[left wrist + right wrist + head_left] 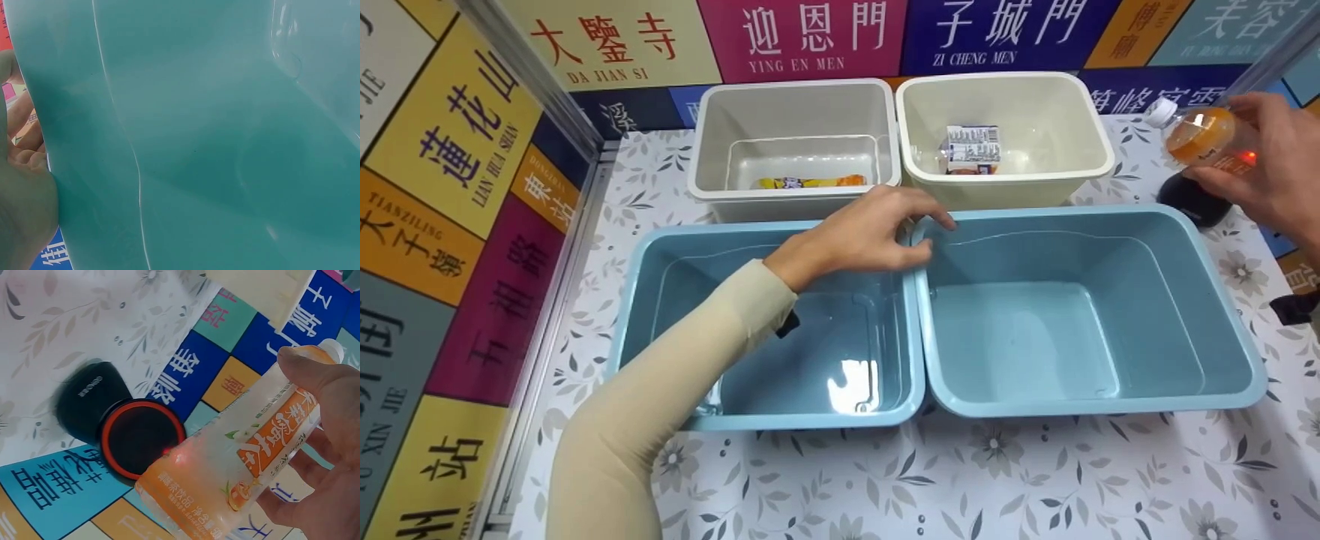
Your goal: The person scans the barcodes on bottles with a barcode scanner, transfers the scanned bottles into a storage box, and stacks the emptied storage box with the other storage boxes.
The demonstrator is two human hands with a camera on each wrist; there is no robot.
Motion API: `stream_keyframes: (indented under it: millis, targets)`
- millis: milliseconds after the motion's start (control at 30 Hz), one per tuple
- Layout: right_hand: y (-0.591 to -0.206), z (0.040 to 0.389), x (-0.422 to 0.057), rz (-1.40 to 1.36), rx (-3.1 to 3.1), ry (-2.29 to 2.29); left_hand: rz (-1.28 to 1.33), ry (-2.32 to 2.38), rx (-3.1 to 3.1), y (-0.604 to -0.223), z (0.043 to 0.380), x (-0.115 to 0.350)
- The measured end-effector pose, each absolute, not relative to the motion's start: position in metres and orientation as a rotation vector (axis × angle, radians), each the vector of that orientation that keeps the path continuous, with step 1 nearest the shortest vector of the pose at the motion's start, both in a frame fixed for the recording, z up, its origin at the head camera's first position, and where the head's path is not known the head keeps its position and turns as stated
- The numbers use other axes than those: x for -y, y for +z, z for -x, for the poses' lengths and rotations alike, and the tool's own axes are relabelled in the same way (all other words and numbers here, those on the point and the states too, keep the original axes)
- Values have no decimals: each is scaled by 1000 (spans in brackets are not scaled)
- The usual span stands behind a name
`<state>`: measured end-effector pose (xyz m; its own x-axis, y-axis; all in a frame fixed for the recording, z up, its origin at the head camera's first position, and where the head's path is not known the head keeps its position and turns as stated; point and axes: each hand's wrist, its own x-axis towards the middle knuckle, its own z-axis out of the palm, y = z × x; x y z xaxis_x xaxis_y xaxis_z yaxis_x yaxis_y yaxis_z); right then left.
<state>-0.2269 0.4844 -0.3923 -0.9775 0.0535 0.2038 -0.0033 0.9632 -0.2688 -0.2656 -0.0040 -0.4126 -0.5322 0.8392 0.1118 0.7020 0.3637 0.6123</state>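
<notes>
At the far right, my right hand (1279,161) grips a clear plastic drink bottle (1204,135) with a white cap, tilted in the air. In the right wrist view its orange label (273,433) shows, with the thumb on one side and fingers on the other. Below the bottle stands a black rounded object (140,439) with an orange ring round its top. My left hand (877,229) hangs over the meeting rims of two blue bins, fingers loosely bent, nothing between them. The left blue bin (765,422) lies under the left forearm; the right blue bin (1099,407) is beside it.
Behind the blue bins stand a grey bin (795,112) with a yellow snack packet (810,182) and a cream bin (1046,120) with a labelled package (973,148). A flower-patterned cloth (997,480) covers the table. Printed panels (442,225) wall in the left and back.
</notes>
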Motion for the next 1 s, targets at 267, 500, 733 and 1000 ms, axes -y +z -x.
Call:
stream_keyframes:
  millis: [267, 500, 733, 1000]
  targets:
    - [-379, 229, -465, -17, 2893, 354, -1375, 925, -2398, -413, 266, 5]
    - [-373, 234, -457, -104, 2861, 298, -1394, 923, -2401, -413, 266, 4]
    - [-366, 236, -444, -134, 2856, 193, -1399, 925, -2408, -414, 267, 3]
    - [-365, 236, -421, -277, 2811, 166, -1408, 933, -2399, -413, 266, 4]
